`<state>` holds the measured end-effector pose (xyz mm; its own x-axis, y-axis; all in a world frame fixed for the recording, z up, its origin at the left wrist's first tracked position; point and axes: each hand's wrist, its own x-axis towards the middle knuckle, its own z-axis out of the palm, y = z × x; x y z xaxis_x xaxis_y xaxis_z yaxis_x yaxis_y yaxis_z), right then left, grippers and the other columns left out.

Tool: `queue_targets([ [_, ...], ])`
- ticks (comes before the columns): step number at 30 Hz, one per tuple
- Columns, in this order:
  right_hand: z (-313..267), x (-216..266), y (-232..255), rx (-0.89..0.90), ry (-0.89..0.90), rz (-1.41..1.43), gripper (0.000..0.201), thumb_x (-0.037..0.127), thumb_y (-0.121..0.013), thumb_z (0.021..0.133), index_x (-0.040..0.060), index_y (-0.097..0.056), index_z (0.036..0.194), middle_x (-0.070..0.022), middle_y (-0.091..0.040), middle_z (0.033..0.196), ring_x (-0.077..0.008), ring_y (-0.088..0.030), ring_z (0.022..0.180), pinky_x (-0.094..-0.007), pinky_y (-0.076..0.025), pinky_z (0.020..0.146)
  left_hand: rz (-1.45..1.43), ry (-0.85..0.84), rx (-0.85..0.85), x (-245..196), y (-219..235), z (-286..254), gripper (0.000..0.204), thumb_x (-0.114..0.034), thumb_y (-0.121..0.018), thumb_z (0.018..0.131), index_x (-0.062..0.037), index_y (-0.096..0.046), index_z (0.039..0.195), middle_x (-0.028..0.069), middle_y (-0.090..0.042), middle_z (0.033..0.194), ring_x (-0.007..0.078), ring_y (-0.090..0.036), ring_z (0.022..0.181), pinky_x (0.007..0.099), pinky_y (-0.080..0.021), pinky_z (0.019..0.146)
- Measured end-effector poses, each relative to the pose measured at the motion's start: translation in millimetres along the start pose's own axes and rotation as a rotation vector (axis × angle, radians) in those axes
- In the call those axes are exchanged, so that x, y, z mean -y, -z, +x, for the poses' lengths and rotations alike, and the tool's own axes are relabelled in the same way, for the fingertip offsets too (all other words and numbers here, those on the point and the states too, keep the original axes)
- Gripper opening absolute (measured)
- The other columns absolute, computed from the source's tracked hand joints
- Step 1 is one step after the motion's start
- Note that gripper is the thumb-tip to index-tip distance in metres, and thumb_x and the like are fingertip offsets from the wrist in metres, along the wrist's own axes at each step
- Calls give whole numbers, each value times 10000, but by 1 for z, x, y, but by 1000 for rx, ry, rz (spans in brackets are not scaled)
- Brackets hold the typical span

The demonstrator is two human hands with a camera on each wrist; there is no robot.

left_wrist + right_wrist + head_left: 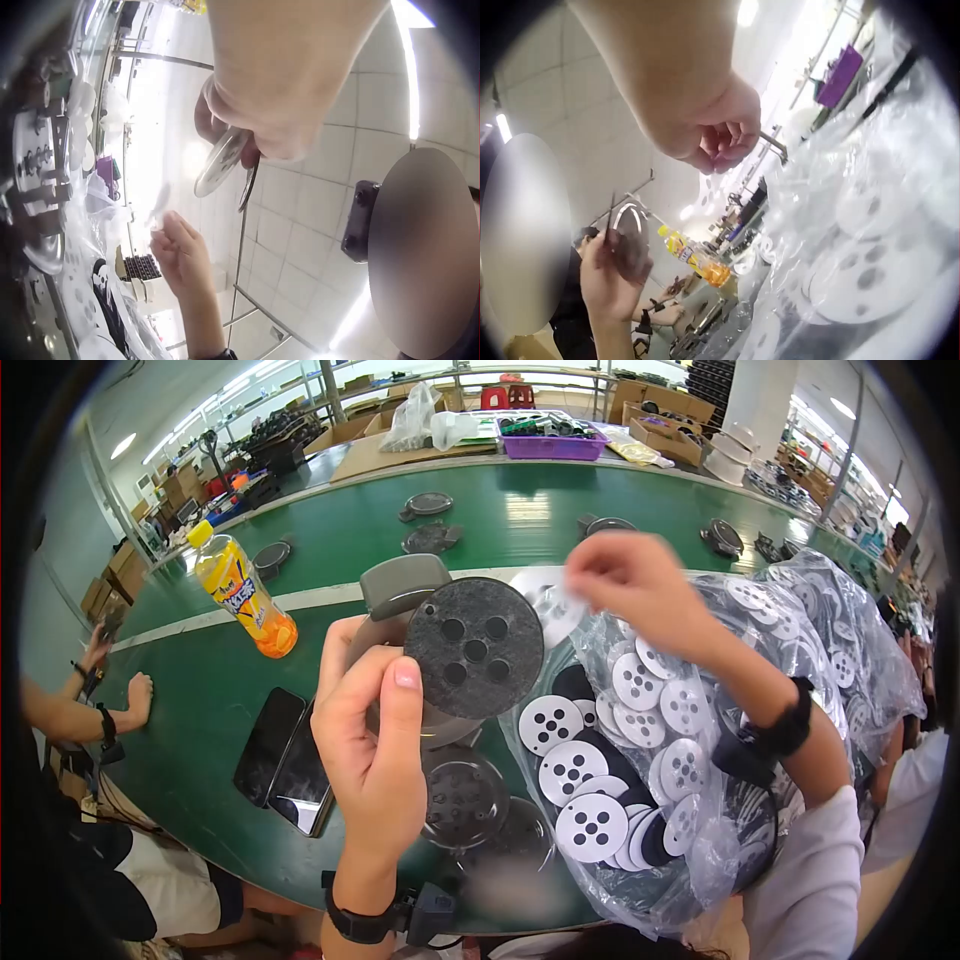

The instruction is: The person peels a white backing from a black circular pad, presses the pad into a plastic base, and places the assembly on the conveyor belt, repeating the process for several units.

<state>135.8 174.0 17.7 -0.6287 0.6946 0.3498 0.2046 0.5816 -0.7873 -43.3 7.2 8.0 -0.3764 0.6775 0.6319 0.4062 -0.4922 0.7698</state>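
Note:
My left hand (372, 760) holds up a thin black disc (515, 630) with several round holes, its thumb on the disc's near face. Behind that disc, in the same grip, is a round grey plastic housing (402, 575) with a tab at its top; the disc covers most of it. Between its fingertips my right hand (640, 595), blurred, pinches a thin white disc (552, 612) with holes, just right of the black one. The right wrist view shows this white disc (707, 192) hanging below the curled fingers. In the left wrist view the black disc (250, 186) appears edge-on, apart from the housing (214, 171).
A clear plastic bag (700, 860) of white and black discs lies at right. Dark round housings (462, 800) sit below my left hand, with two phones (270, 745) and an orange drink bottle (245, 595) to the left. More parts (430, 538) and a purple bin (553, 446) stand beyond.

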Motion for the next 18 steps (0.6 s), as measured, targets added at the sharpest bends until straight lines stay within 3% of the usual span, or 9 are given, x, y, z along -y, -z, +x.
queue_targets([
  [2,15,-9,-26,154,-160,115,149,108,-632,788,-25,-634,854,-49,-624,693,-93,-582,588,-231,-465,549,-23,-8,24,0,3,-2,234,-127,-468,902,82,-523,813,73,-479,1004,115,-427,929,220,-312,846],
  [3,21,-10,-39,204,-205,150,170,106,-634,783,-31,-631,883,-47,-626,686,-100,-589,582,-237,-467,546,-19,-13,22,0,3,-1,234,-127,-468,902,82,-523,813,73,-479,1004,115,-427,929,220,-312,846],
  [5,26,-25,-60,219,12,3,199,105,-628,786,-26,-621,936,-57,-635,763,-95,-593,601,-238,-465,545,-41,-48,-24,3,1,0,171,-75,-484,878,66,-539,799,85,-483,951,110,-431,779,221,-344,660],
  [6,29,-26,-71,67,312,-177,227,130,-632,793,-15,-617,967,-71,-633,874,-88,-588,628,-236,-463,546,-36,-45,-5,3,1,0,183,-91,-485,885,63,-543,807,83,-481,943,108,-428,776,222,-344,657],
  [7,30,-28,-70,69,313,-176,227,130,-632,793,-15,-617,967,-71,-633,874,-88,-588,628,-236,-463,546,-35,-45,-7,3,1,0,183,-91,-485,885,63,-543,807,83,-481,943,108,-428,776,222,-344,657],
  [11,11,23,-34,112,-66,721,289,203,-623,838,17,-584,1056,-67,-619,914,-100,-568,653,-238,-457,539,-74,-42,32,3,0,0,211,-128,-492,898,58,-549,815,78,-479,930,105,-420,760,230,-343,645],
  [12,1,34,-21,111,-74,712,289,203,-623,838,17,-584,1056,-67,-619,914,-100,-568,653,-238,-457,539,-98,-12,42,1,-3,-2,213,-134,-496,899,56,-553,822,79,-480,933,111,-427,773,232,-349,658],
  [14,-15,46,2,545,-89,1043,401,185,-707,767,-3,-534,1075,-140,-577,1049,-174,-578,957,-315,-472,834,-136,16,55,2,-9,-5,214,-141,-500,900,54,-557,830,80,-481,936,117,-434,786,235,-356,672],
  [18,-50,57,-14,371,91,865,319,97,-707,763,32,-562,1040,-125,-538,1118,-95,-564,815,-207,-445,604,-171,42,134,1,-20,-15,199,-141,-503,902,40,-575,864,93,-499,971,144,-459,866,255,-381,758],
])
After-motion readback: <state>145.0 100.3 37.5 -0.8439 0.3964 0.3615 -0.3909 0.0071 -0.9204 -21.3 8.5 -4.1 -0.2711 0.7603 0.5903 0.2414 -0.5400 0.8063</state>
